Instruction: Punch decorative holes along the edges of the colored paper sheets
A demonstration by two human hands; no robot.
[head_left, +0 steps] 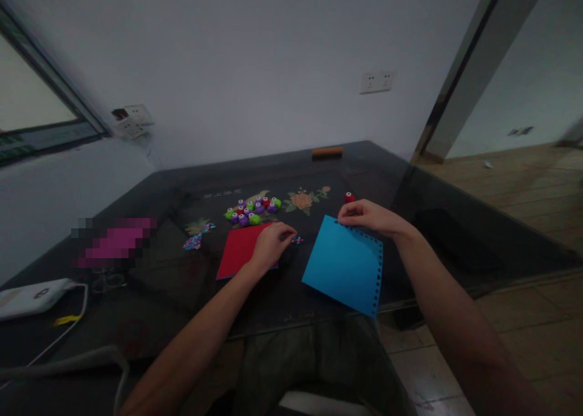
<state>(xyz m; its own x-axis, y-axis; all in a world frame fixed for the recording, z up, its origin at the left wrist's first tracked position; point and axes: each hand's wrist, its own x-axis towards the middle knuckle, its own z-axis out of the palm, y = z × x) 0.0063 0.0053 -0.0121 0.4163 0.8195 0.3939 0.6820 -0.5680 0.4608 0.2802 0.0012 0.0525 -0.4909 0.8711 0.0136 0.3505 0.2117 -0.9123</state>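
Observation:
A blue paper sheet with a row of punched holes along its right edge lies tilted on the dark glass table. My right hand is closed, pinching its far corner. My left hand rests on a red paper sheet, fingers curled and pinched at small punched scraps beside it. A small red punch stands just beyond my right hand.
Several purple, green and red punches cluster at the table's middle. A pile of paper cut-outs lies left of the red sheet. A white device with a cable sits at the near left. A wooden bar lies at the far edge.

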